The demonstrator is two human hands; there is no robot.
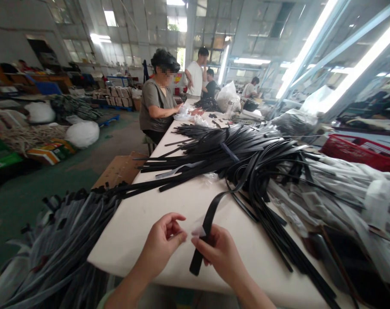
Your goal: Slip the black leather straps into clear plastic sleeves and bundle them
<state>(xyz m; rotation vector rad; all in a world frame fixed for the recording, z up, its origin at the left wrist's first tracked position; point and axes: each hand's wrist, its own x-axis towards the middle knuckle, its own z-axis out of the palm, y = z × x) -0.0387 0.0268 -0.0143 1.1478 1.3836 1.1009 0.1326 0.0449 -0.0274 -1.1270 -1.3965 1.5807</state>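
Observation:
Over the near part of the pale table, my right hand [219,249] pinches a black strap [211,214] near its end, thumb on one side and fingers behind it. The short end of the strap hangs below that grip, while the rest curves up and back to a large pile of black straps [208,150]. A small translucent piece of film [199,231] lies against the strap by my right thumb. Just left of it is my left hand [167,238], its fingers curled and thumb apart from the index finger, with nothing visible between them.
Plastic-wrapped straps [69,231] are heaped at the left below the table edge [117,274]. White wrapped bundles [343,193] and a red basket [362,150] are on the right. A person [158,103] sits at the far left side.

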